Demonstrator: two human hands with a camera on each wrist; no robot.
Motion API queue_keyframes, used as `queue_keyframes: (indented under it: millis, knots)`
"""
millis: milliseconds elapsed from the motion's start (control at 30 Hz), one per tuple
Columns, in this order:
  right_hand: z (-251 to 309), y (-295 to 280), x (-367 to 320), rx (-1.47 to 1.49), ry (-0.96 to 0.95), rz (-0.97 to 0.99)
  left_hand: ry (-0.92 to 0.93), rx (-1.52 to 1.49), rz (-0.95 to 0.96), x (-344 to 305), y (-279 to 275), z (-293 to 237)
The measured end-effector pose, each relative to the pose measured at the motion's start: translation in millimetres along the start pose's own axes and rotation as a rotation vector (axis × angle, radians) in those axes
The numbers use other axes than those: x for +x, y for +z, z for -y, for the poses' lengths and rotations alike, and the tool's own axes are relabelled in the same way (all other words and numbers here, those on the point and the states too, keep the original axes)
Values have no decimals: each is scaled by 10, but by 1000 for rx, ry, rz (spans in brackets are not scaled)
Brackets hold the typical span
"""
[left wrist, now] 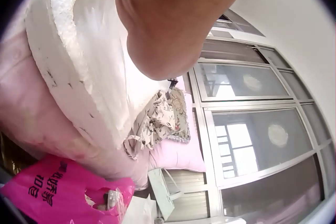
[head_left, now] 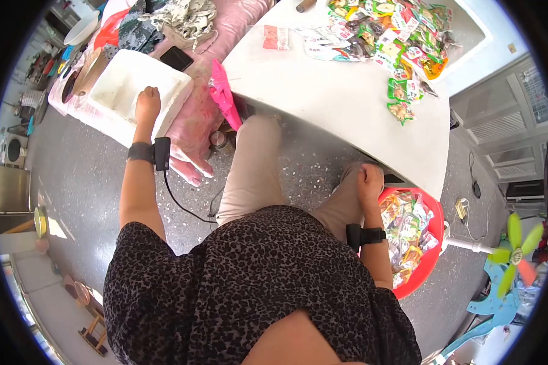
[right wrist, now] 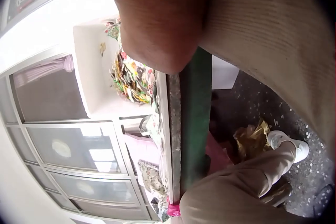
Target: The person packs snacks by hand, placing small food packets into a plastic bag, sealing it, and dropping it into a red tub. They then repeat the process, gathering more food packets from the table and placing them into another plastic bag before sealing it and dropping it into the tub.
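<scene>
My left hand (head_left: 147, 104) is over the white foam box (head_left: 112, 85), close to its near right wall, with its fingers bent and no object showing in them. In the left wrist view only the heel of this hand (left wrist: 163, 50) shows, above the box's pale inside. My right hand (head_left: 370, 182) rests by my right knee next to the table edge, fingers loosely curled, nothing seen in it. Below it stands a red basin (head_left: 433, 258) full of small snack packets (head_left: 408, 228). More snack packets (head_left: 402, 36) lie heaped on the white table (head_left: 347, 106).
A pink plastic bag (head_left: 223, 94) hangs at the table's left corner. A black phone (head_left: 176, 58) lies behind the foam box, on pink cloth (head_left: 195, 125). A clear bag with a red label (head_left: 276, 38) lies on the table. A fan (head_left: 516, 255) stands at the right.
</scene>
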State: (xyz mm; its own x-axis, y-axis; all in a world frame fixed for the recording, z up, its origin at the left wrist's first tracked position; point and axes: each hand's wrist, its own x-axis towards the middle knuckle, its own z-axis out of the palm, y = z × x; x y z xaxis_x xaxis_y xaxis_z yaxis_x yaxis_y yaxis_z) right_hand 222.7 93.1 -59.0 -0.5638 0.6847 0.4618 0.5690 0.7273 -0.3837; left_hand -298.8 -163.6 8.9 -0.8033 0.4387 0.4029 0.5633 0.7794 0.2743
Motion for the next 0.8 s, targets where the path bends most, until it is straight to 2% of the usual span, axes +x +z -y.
queue_keyframes:
  millis: [100,233,300,367,433,500,567,633,767,800]
  knots:
    - [110,-23,105,196,102,43,39,-262,71,-173,-213,-653]
    - [354,0,407,607,246,190,189,-503,222,-502,-238,-1485]
    - [586,-14,614,791,259,231,302,-643,317,-699,-195,-1869]
    - [831,-20,797,1014,416,378,351,-717,422,-907,-146,-2206]
    - [1087,-28,922,1252,525,421,477,-789,439,-1071,-23,-2440]
    - [1206,147,969,1436,584,491,482,-816,487,-1208,91,-2616]
    - [1171,441,964,1559,584,566,386,-884,559,-1313,78,-2742]
    - [1224,452,964,1609,638,524,289,-948,646,-1352,19,-2793]
    - [1214,472,940,1564,697,455,322,-995,677,-1384,45,-2758]
    - [1187,473,938,1384,566,451,300,-1011,726,-1376,37,-2749]
